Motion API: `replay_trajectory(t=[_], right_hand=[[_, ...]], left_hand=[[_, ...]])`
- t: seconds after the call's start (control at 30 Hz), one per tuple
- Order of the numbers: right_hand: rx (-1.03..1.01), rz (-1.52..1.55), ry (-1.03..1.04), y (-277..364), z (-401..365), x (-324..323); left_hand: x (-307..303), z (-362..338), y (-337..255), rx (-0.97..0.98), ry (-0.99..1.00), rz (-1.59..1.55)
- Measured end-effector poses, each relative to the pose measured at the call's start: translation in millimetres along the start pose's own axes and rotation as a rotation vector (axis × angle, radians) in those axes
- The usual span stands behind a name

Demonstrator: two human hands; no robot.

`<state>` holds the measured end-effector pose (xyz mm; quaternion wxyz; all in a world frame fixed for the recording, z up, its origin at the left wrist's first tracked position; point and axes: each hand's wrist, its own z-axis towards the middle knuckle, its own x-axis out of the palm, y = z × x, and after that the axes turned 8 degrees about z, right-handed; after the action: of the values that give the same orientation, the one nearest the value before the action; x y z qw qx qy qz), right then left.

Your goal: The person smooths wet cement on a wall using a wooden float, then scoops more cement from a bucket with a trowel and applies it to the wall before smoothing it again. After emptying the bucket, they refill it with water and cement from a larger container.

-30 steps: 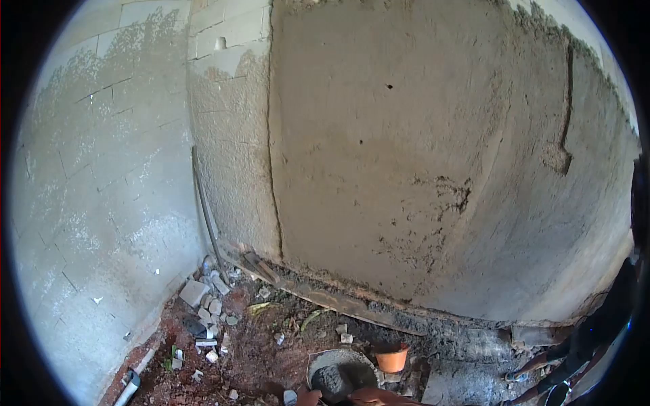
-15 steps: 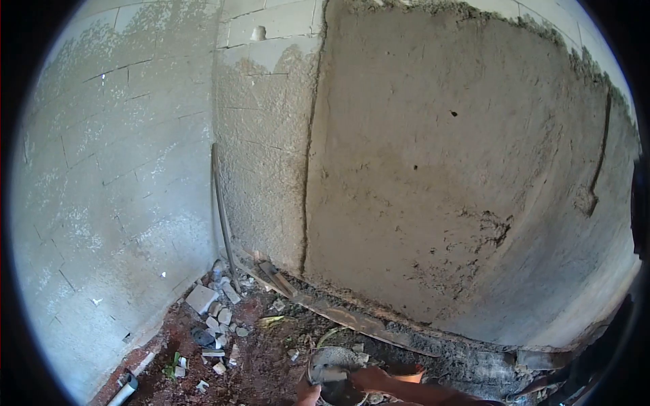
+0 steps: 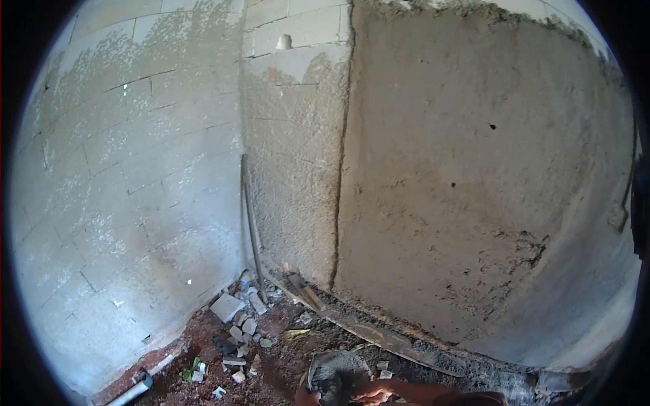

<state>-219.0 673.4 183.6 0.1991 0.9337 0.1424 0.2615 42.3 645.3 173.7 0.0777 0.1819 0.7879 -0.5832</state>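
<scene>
A round bucket (image 3: 369, 371) with grey wet mortar (image 3: 338, 365) inside stands at the bottom middle, its lower part cut off by the frame edge. My left hand (image 3: 308, 395) grips the near left side of its rim. On the right, my right hand (image 3: 374, 391) is closed at the bucket's opening, with the forearm coming in from the lower right. It appears to hold a trowel (image 3: 330, 387), whose mortar-covered blade lies over the bucket; the handle is hidden in the fingers.
Fresh mortar covers the large wall panel (image 3: 433, 149); rough block wall (image 3: 128, 203) stands at left. A long bar (image 3: 251, 223) leans in the corner. Rubble (image 3: 237, 318) and a pipe (image 3: 132, 391) lie on the soil. A board (image 3: 393, 345) runs along the wall base.
The view has swung left, so the walls sit further right. My right hand has moved lower and nearer, and the trowel's pale blade now looks dark with mortar. The orange container has dropped from sight.
</scene>
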Motion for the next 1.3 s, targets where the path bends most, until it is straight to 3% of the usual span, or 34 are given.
replay_trajectory(t=[0.03, 0.07, 0.13, 0.2, 0.23, 0.33, 0.37, 0.4, 0.43, 0.47, 0.5, 0.6, 0.67, 0.77, 0.9, 0.97, 1.0, 1.1, 1.17, 1.23, 1.27, 1.3], right_hand=[[0.012, 0.389, -0.117, -19.7, 19.9, -4.3], [-0.05, 0.199, 0.163, -24.4, 31.8, -30.9], [-0.046, 0.368, 0.131, -2.0, 20.8, -20.6], [-0.176, 0.009, -0.112, 35.8, -29.1, -5.1], [-0.235, -0.235, -0.189, 48.8, -44.4, -11.2], [-0.382, -1.121, -0.566, 86.6, -108.2, -45.5], [-0.382, -1.234, -0.695, 94.9, -122.3, -56.6], [-0.532, -1.301, -0.979, 97.7, -134.9, -54.2], [-0.478, -1.285, -1.039, 109.0, -137.4, -54.0], [-0.309, -1.266, -0.956, 118.7, -131.0, -57.6], [-0.382, -1.361, -0.989, 114.6, -121.9, -57.9], [-0.324, -1.239, -0.993, 125.9, -144.7, -45.3], [-0.291, -1.281, -0.962, 143.9, -174.5, -45.2], [-0.224, -1.246, -1.132, 153.6, -171.0, -62.9], [-0.149, -1.125, -1.145, 133.2, -113.2, -68.6], [-0.204, -1.148, -1.085, 142.0, -110.8, -36.9], [-0.154, -1.202, -1.074, 149.7, -107.4, -36.5], [-0.073, -1.234, -1.231, 160.8, -83.8, -61.9], [-0.028, -1.134, -1.26, 181.6, -81.9, -85.9], [0.293, -0.907, -0.921, 191.2, -84.1, -108.0], [0.296, -0.911, -0.911, 169.1, -65.6, -129.0], [0.199, -0.576, -0.759, 123.9, -29.4, -154.0]], left_hand=[[-0.3, 3.8, -1.8, -0.008, 0.004, -0.014], [-0.2, 8.4, -2.4, -0.011, 0.013, -0.026], [0.6, 18.9, -7.6, -0.015, 0.036, -0.053], [0.5, 24.9, -21.0, 0.047, 0.058, 0.052], [8.8, 32.1, -26.5, -0.111, 0.047, 0.004], [21.4, 39.3, -89.3, 0.008, -0.055, -0.039], [28.8, 48.8, -102.2, 0.006, 0.021, -0.135], [36.3, 58.5, -114.6, -0.003, 0.096, -0.228], [52.8, 63.4, -121.3, -0.135, 0.045, -0.347], [55.7, 64.8, -145.2, -0.227, 0.061, -0.3], [58.4, 65.9, -170.0, -0.319, 0.081, -0.254], [74.8, 88.8, -173.1, -0.276, 0.163, -0.319], [87.8, 103.3, -163.1, 0.047, 0.195, -0.379], [100.9, 119.7, -149.8, -0.142, 0.274, -0.369], [102.5, 140.8, -170.6, -0.117, 0.37, -0.195], [94.7, 155.1, -175.7, -0.251, 0.421, -0.043], [96.8, 163.7, -171.2, -0.183, 0.381, -0.085], [99.6, 204.5, -141.4, -0.073, 0.56, -0.061], [89.8, 220.4, -154.9, -0.17, 0.593, 0.007], [81.1, 232.2, -157.9, -0.03, 0.611, -0.016], [73.7, 235.7, -171.1, 0.031, 0.621, -0.02], [68.7, 244.1, -169.7, 0.067, 0.623, 0.09]])
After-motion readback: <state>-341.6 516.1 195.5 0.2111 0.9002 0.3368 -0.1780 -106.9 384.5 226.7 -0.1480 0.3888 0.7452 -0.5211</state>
